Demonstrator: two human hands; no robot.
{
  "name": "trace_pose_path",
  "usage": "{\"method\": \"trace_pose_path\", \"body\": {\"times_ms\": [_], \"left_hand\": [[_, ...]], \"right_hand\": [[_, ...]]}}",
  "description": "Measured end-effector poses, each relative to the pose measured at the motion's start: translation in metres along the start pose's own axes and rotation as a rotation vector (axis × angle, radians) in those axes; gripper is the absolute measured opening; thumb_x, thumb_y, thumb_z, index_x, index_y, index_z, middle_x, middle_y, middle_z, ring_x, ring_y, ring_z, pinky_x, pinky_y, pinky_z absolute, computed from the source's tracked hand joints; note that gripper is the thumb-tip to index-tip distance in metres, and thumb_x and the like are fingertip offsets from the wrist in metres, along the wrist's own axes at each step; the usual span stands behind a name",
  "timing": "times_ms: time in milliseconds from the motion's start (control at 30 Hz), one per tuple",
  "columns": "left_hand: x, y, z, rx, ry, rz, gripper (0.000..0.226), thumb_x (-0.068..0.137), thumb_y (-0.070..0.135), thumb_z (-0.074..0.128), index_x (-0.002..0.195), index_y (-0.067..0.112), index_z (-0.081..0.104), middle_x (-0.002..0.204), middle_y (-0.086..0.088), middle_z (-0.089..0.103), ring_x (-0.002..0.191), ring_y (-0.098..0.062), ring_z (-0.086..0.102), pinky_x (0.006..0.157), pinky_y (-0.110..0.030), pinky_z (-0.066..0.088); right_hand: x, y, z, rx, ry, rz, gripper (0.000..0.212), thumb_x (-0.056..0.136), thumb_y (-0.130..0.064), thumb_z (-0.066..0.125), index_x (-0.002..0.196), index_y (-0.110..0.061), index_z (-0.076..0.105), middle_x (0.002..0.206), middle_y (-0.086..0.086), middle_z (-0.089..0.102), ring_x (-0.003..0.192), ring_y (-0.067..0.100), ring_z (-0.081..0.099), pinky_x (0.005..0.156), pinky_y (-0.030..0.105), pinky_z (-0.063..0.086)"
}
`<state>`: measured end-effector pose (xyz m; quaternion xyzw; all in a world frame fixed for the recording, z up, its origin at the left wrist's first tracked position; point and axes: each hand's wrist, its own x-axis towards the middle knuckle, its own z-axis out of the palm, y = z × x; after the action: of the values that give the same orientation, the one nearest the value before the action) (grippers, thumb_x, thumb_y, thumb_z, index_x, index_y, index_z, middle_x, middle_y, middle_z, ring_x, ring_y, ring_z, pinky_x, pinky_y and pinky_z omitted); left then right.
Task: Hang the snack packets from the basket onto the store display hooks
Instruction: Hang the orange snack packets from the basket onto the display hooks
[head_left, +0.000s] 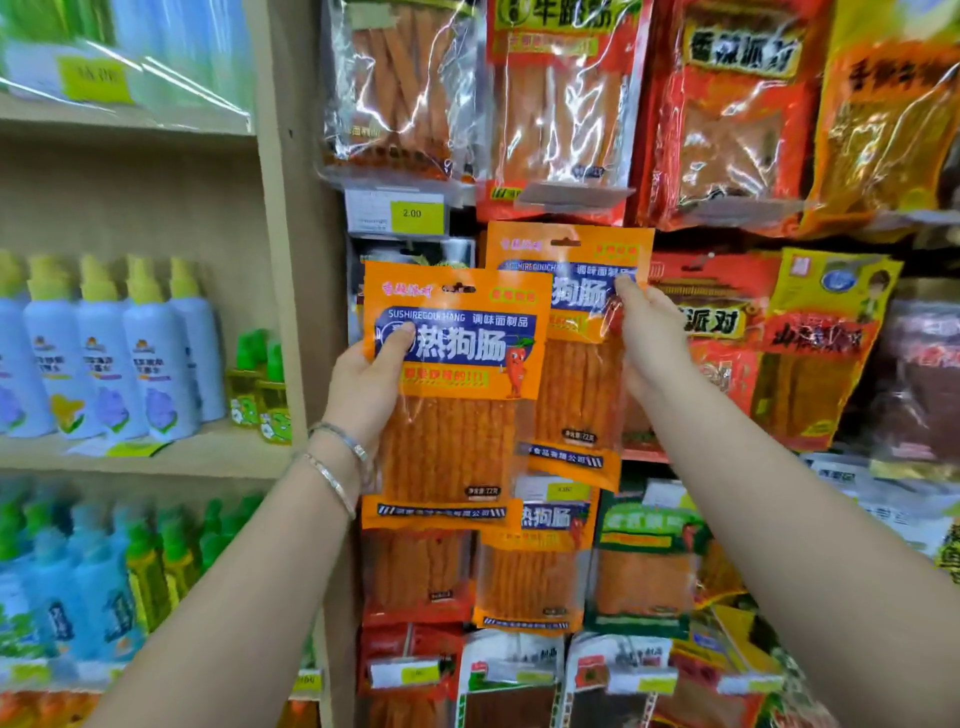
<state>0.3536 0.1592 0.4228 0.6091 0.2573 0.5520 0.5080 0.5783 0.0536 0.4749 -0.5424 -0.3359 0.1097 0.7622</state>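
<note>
Up by the hanging bags (727, 130) on the store wall, two orange packets are held up. The front packet (457, 431) is gripped by the left hand (369, 384) (thumb on its blue label). The back packet (576, 395) is pinched by the right hand (649, 338). Bracelets (337, 457) circle the left wrist.

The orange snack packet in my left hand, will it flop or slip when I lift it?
Probably fairly stiff: the orange packet stands flat though the left hand grips only one edge. Likely light, held one-handed. Its glossy film may be slippery.
</note>
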Motion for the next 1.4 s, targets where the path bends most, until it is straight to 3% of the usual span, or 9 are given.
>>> {"method": "trace_pose_path", "body": {"times_ms": [367,467,533,667,767,900,1100,1200,1400], "left_hand": [[0.022,-0.008,0.018,-0.066,-0.059,-0.037,0.022,0.087,0.045,0.059,0.088,0.024,0.065,0.084,-0.002,0.075,0.078,-0.022,0.072,0.076,-0.042,0.057],[0.026,-0.01,0.022,-0.047,-0.063,-0.048,0.025,0.087,0.046,0.058,0.09,0.022,0.065,0.083,-0.002,0.075,0.077,-0.022,0.072,0.075,-0.041,0.057],[0.029,-0.011,0.025,-0.042,-0.052,-0.061,0.025,0.088,0.045,0.058,0.09,0.021,0.066,0.083,-0.002,0.075,0.077,-0.021,0.072,0.076,-0.043,0.057],[0.032,-0.011,0.029,-0.022,-0.039,-0.078,0.024,0.087,0.044,0.058,0.086,0.022,0.066,0.084,-0.003,0.075,0.08,-0.023,0.071,0.083,-0.048,0.055],[0.032,-0.01,0.032,-0.003,-0.029,-0.079,0.023,0.087,0.045,0.058,0.084,0.023,0.064,0.083,-0.002,0.075,0.08,-0.022,0.071,0.084,-0.049,0.054],[0.033,-0.011,0.037,0.048,-0.034,-0.065,0.029,0.085,0.05,0.056,0.093,0.022,0.063,0.087,0.0,0.074,0.084,-0.02,0.07,0.087,-0.047,0.053],[0.028,-0.008,0.051,0.056,-0.084,-0.065,0.044,0.08,0.059,0.056,0.102,0.021,0.061,0.105,0.0,0.068,0.101,-0.021,0.063,0.093,-0.043,0.047],[0.024,-0.005,0.064,0.09,-0.117,0.008,0.022,0.086,0.051,0.056,0.086,0.03,0.059,0.09,0.016,0.064,0.088,-0.005,0.059,0.08,-0.031,0.044],[0.029,0.019,0.083,0.131,-0.088,0.349,0.056,0.089,0.009,0.056,0.14,0.018,0.033,0.125,0.014,0.048,0.117,-0.005,0.045,0.102,-0.019,0.038]], "right_hand": [[0.041,0.016,0.009,-0.008,-0.013,0.049,0.04,0.095,-0.031,0.05,0.129,-0.011,0.051,0.119,0.001,0.062,0.111,0.016,0.057,0.097,0.037,0.045],[0.049,0.022,0.014,-0.152,0.089,-0.102,0.028,0.095,-0.029,0.05,0.083,-0.006,0.059,0.07,-0.001,0.05,0.065,0.011,0.047,0.059,0.024,0.037],[0.055,0.023,0.013,-0.52,0.161,-0.277,0.045,0.094,-0.032,0.051,0.055,-0.014,0.036,0.062,0.005,0.037,0.055,0.019,0.033,0.046,0.028,0.022],[0.064,0.024,0.01,-0.829,0.106,-0.325,0.04,0.094,-0.037,0.05,0.068,-0.007,0.051,0.068,0.016,0.051,0.06,0.032,0.048,0.048,0.029,0.026],[0.064,0.028,0.011,-0.667,0.026,-0.241,0.027,0.092,-0.029,0.053,0.112,-0.01,0.057,0.082,0.008,0.065,0.074,0.027,0.064,0.064,0.035,0.05],[0.049,0.035,0.008,-0.414,0.058,-0.21,0.062,0.09,-0.024,0.056,0.144,-0.017,0.025,0.074,-0.01,0.058,0.074,0.01,0.061,0.069,0.03,0.049],[0.021,0.037,0.009,-0.145,-0.207,-0.12,0.035,0.087,-0.057,0.05,0.098,-0.026,0.06,0.084,-0.015,0.067,0.077,0.004,0.064,0.066,0.021,0.05],[0.016,0.035,0.005,-0.14,-0.199,-0.246,0.024,0.087,-0.046,0.06,0.084,-0.023,0.066,0.087,-0.012,0.072,0.083,0.006,0.066,0.073,0.024,0.051],[0.018,0.015,-0.002,-0.167,-0.07,-0.354,0.015,0.091,-0.037,0.058,0.079,-0.03,0.063,0.088,-0.007,0.071,0.086,0.012,0.067,0.075,0.033,0.053]]}}
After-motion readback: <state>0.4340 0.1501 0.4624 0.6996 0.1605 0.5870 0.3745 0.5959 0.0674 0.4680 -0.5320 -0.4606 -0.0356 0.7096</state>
